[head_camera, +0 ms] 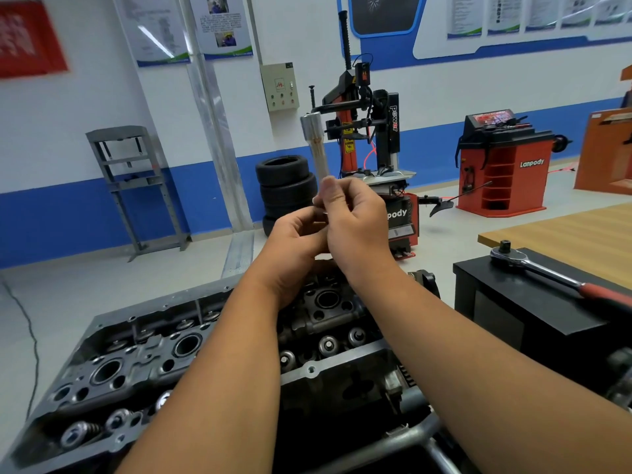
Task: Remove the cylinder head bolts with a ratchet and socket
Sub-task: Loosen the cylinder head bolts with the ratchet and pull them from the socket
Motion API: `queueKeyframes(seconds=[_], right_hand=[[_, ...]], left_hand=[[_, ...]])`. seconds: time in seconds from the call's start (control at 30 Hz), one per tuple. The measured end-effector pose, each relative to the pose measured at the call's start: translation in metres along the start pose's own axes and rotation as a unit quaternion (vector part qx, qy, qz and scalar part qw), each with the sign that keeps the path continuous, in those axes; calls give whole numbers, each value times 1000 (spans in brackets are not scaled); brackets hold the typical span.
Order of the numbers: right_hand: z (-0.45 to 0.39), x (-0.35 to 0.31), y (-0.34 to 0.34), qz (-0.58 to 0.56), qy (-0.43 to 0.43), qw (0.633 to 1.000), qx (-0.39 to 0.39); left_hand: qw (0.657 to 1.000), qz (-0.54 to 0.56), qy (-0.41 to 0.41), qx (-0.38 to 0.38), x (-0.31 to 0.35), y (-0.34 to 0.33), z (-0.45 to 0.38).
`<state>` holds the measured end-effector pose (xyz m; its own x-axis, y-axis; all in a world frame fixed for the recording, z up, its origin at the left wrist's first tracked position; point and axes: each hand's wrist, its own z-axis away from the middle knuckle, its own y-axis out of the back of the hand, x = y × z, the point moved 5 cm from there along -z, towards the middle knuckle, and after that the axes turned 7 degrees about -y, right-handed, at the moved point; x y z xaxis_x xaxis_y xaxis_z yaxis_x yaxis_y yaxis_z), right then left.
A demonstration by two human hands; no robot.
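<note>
Up close, fingers of both hands are bunched together, pinching the lower end of a long socket extension (316,148) — right hand (355,220) with thumb up against the shaft, left hand (297,234) curled just beside and below it, the two hands touching. What exactly sits between the fingertips is hidden; possibly a bolt being worked out of the socket, but I cannot tell.

The tool stands nearly upright above the fingers, wide silver end on top, slightly blurred.

Below the wrists: the cylinder head (191,354), valve springs and bores exposed, head bolts not clearly made out from here.

Off to the right of the fingers, well apart — the ratchet (533,268), red grip, lying on a black box (533,319), nobody holding it.

Judgement on the step: looks like tool handling between bolts. To do it well, keep the shaft steady with one hand and pull straight along its axis with the other, over the head rather than the floor, so anything freed drops where it can be found. Then refit the ratchet squarely.
</note>
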<state>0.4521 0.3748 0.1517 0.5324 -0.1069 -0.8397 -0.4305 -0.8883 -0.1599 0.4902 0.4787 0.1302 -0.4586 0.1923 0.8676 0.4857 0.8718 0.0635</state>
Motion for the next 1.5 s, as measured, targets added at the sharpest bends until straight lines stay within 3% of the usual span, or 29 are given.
queueKeyframes(seconds=[0.1,0.3,0.47,0.67,0.9,1.1,1.3,1.5], right_hand=[[-1,1,3,-25,-25,999,22],[2,-2,-1,-15,-6,1000,6],[1,-1,0,-11,-19,1000,11],[2,-2,-2,-33,-24,999,21],[5,-6,-3,7,6,1000,18],[4,-7,0,8,20,1000,19],[1,-4,4,-6,-18,999,46],[3,-5,1,-17,-14,999,28]], left_hand=[[999,22,6,-33,2,-6,1],[997,-73,-15,38,5,1,0],[1000,-8,4,-22,6,-9,3],[998,-59,-6,37,8,-4,4],[1000,-11,-13,-26,8,-9,4],[996,-81,-37,16,9,-3,4],[999,-41,-5,-10,6,-8,5],[993,-104,-31,41,9,1,3]])
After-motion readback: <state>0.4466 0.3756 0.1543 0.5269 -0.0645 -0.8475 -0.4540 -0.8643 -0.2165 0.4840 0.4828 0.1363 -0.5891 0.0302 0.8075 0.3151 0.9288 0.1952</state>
